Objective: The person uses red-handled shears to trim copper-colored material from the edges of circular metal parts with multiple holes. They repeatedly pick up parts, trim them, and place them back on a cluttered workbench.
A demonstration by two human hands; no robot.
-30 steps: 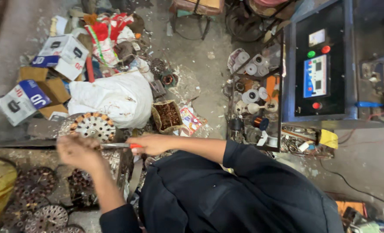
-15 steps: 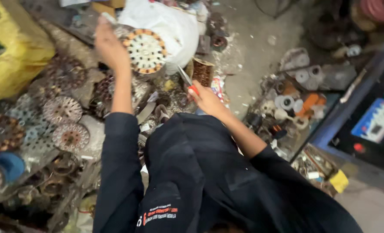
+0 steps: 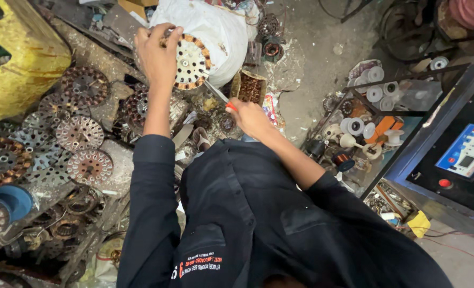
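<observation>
Seen from above, the left hand [image 3: 157,53] reaches forward, arm straight, fingers clamped on the rim of a round perforated stator disc [image 3: 190,61] held before a white sack [image 3: 215,26]. The right hand [image 3: 249,117], elbow bent, grips a red-handled screwdriver [image 3: 218,96], its tip touching the disc. A yellow sack [image 3: 18,58] lies far left; a dark control panel [image 3: 463,154] with a blue label stands right.

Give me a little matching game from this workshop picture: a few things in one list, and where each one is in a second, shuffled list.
Things:
1. round stator disc
2. screwdriver
3. white sack
4. white spools

Places:
A. on the rack right of the person
B. held up in the left hand
C. behind the disc, on the floor
D. gripped in the right hand, tip at the disc

Pairs: 1-B, 2-D, 3-C, 4-A
</observation>
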